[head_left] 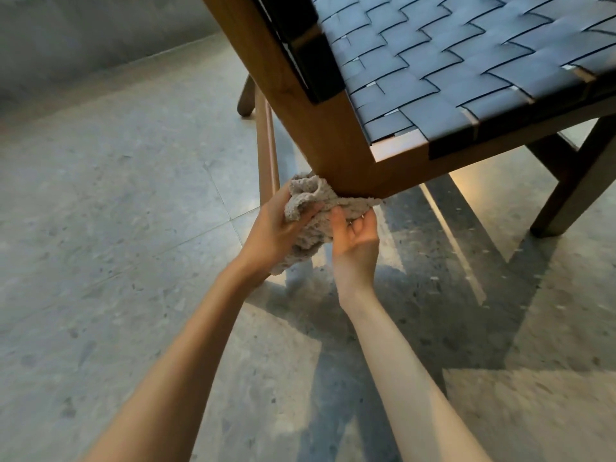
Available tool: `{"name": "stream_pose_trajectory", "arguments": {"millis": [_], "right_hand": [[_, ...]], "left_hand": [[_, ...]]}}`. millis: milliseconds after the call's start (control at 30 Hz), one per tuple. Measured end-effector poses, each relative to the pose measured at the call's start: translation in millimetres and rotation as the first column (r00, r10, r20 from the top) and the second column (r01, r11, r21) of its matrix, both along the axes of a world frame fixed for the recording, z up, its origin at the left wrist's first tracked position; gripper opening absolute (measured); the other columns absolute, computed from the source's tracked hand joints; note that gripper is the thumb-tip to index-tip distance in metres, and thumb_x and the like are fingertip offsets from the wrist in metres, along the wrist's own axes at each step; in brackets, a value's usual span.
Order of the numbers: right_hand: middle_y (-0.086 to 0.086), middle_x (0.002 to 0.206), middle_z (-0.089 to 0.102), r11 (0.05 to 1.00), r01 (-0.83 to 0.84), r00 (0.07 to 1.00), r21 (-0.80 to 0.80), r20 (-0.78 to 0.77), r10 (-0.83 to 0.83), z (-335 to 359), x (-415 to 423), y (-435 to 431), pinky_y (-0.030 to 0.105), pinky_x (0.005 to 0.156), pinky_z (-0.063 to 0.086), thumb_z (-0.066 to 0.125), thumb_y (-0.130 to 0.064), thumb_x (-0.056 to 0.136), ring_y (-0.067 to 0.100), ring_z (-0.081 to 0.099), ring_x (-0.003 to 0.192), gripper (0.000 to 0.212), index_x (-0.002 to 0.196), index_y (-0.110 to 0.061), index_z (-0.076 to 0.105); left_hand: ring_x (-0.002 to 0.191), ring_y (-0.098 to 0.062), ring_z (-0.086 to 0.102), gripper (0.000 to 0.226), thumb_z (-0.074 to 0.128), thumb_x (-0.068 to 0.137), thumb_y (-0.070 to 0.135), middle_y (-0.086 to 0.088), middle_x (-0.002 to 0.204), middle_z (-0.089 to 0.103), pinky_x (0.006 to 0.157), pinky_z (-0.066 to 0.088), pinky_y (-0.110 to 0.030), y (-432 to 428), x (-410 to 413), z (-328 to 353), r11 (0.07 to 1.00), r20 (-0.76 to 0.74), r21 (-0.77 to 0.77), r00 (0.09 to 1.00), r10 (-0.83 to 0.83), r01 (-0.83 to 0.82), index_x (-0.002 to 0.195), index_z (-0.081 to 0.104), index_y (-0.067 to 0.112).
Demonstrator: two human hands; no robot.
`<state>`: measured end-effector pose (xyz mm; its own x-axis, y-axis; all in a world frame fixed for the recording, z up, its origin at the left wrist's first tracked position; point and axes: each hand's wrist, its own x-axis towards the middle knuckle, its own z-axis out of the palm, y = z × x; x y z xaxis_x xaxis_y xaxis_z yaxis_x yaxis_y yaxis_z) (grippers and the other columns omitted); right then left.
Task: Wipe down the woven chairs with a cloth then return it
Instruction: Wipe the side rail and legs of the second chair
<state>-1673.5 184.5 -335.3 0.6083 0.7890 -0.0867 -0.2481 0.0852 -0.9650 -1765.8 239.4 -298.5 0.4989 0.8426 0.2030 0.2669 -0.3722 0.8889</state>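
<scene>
Both grips are working the cloth [308, 228] right under the near corner of the chair [333, 155] frame. Left grip [275, 225] is clenching round the bunched left part, thumb lying across the top. Right grip [356, 240] is turned palm up, thumb and fingers pinching the right end. Cloth is touching the underside of that corner and looks to be pressing up against it. It's hanging clear of the floor [116, 228].

Key relation: the wood is sitting directly above both grips. Cloth's long axis is running left-right between them, roughly along the front rail's lower edge, with a tail dangling below the left grip. Front rail is heading off right, so the right grip is nearer it. Side rail and thin leg [268, 141] are lying on the left grip's side.

Cloth is looking pale grey-beige, nubby, crumpled and limp. Seat [466, 68] is showing dark flat straps with small gaps.

My read: they're wiping the frame underside, and the return isn't started yet.
</scene>
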Motion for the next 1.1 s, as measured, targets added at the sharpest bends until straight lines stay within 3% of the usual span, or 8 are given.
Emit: {"name": "stream_pose_trajectory", "arguments": {"millis": [133,267,433,533,700,867,967,1100], "right_hand": [[-0.021,0.111,0.056,0.985,-0.128,0.988,-0.12,0.073,0.137,-22,-28,3,0.0,0.075,0.041,0.05,-0.026,0.099,-0.006,0.057,0.098,0.034,0.131,-0.027,0.041],[-0.001,0.143,0.049,0.949,-0.174,0.972,-0.264,0.11,0.209,-37,-48,6,0.022,0.099,0.038,0.04,-0.034,0.101,0.019,0.048,0.128,0.05,0.148,-0.022,0.03],[-0.001,0.149,0.04,0.915,-0.263,0.96,-0.305,0.012,0.279,-57,-65,11,0.035,0.112,0.033,0.038,-0.017,0.103,0.02,0.04,0.135,0.051,0.151,-0.023,0.024],[0.0,0.148,0.04,0.842,-0.367,0.924,-0.395,-0.051,0.378,-70,-74,13,0.033,0.109,0.034,0.039,-0.017,0.103,0.022,0.04,0.135,0.051,0.151,-0.021,0.023],[0.004,0.145,0.044,0.742,-0.483,0.862,-0.464,-0.106,0.495,-77,-76,18,0.041,0.111,0.036,0.041,-0.02,0.102,0.024,0.042,0.133,0.047,0.148,-0.018,0.03],[-0.002,0.116,0.065,0.865,-0.293,0.955,-0.407,-0.159,0.249,-65,-68,10,0.037,0.102,0.047,0.041,-0.021,0.103,0.017,0.059,0.111,0.026,0.117,-0.019,0.062],[0.001,0.105,0.07,0.913,-0.157,0.979,-0.375,-0.182,0.093,-49,-57,6,0.039,0.097,0.051,0.043,-0.025,0.102,0.017,0.065,0.1,0.026,0.097,-0.022,0.069],[-0.004,0.091,0.07,0.968,0.088,0.962,-0.236,-0.231,-0.144,-14,-38,2,0.018,0.073,0.054,0.047,-0.017,0.101,0.01,0.066,0.088,0.022,0.094,-0.018,0.068]], "left_hand": [[0.093,0.019,0.053,0.018,0.048,0.097,0.02,0.016,0.106,0.055,0.077,0.042,-0.004,8,-36,-39,0.999,-0.133,-0.047,0.991,0.01,-0.016,0.113,0.052,0.025],[0.097,0.01,0.051,0.022,0.049,0.096,0.02,0.012,0.112,0.053,0.084,0.041,-0.005,10,-54,-56,0.998,-0.185,-0.038,0.982,0.04,-0.048,0.118,0.053,0.021],[0.101,0.029,0.042,0.033,0.048,0.097,0.011,0.025,0.114,0.045,0.086,0.036,-0.001,-1,-70,-74,0.996,-0.13,-0.063,0.99,0.061,-0.07,0.115,0.042,0.038],[0.119,0.013,0.044,0.039,0.046,0.098,0.019,0.012,0.129,0.051,0.102,0.036,-0.013,-1,-88,-98,0.988,-0.171,-0.134,0.984,0.05,-0.073,0.135,0.042,0.029],[0.118,0.003,0.048,0.03,0.039,0.102,0.017,0.009,0.129,0.051,0.103,0.038,-0.019,-5,-95,-106,0.98,-0.207,-0.173,0.976,0.066,-0.103,0.13,0.043,0.023],[0.147,-0.016,0.001,0.052,0.039,0.101,0.024,0.0,0.159,0.006,0.12,0.007,-0.046,-22,-64,-102,0.945,-0.198,-0.192,0.953,0.228,-0.266,0.146,0.014,0.028],[0.147,-0.015,-0.002,0.059,0.042,0.099,0.021,0.0,0.159,0.008,0.12,0.005,-0.045,-28,-29,-86,0.939,-0.071,-0.118,0.946,0.316,-0.323,0.151,0.012,0.02],[0.146,-0.015,-0.002,0.063,0.045,0.098,0.019,0.0,0.159,0.008,0.12,0.005,-0.044,-31,4,-57,0.942,0.028,-0.039,0.942,0.333,-0.332,0.15,0.011,0.018]]}}
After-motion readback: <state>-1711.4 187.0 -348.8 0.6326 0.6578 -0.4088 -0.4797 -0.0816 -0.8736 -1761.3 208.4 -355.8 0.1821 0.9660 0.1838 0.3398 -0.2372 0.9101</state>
